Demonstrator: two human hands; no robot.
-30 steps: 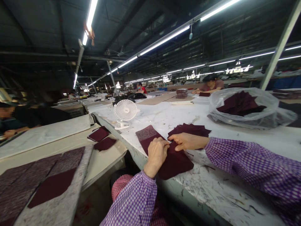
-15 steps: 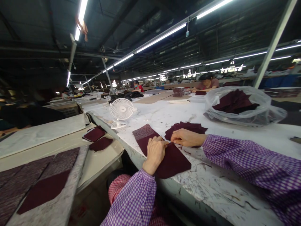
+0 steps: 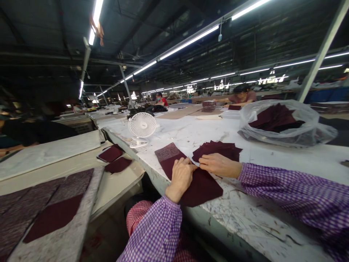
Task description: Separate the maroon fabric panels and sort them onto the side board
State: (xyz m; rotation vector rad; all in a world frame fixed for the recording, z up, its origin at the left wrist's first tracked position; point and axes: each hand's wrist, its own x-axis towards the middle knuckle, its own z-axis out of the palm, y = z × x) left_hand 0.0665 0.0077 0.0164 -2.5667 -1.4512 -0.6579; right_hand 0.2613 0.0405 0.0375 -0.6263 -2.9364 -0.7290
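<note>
Since one second ago, the right hand (image 3: 220, 165) has drawn its extended forefinger back, so its fingertips are now closer together; the left hand (image 3: 180, 178) has kept its place on the maroon fabric panel (image 3: 205, 187). This panel lies near the edge of the white table (image 3: 253, 214), with its speckled end pointing away from the person. Left fingers are bent and rest on its middle; whether they clamp the cloth I cannot tell. Right fingertips meet near them, beside a small pale thing too small to name, and their grip is also unclear.

Just beyond the right hand is a fanned pile of maroon pieces (image 3: 216, 148), partly hidden by it. Farther right sits an open plastic bag (image 3: 294, 140) containing more dark red cloth (image 3: 275, 118). On the left, past the speckled end, a white fan (image 3: 142, 125) stands near the table edge. Two small maroon pieces (image 3: 118, 165) lie on the cream table (image 3: 120, 189).
</note>
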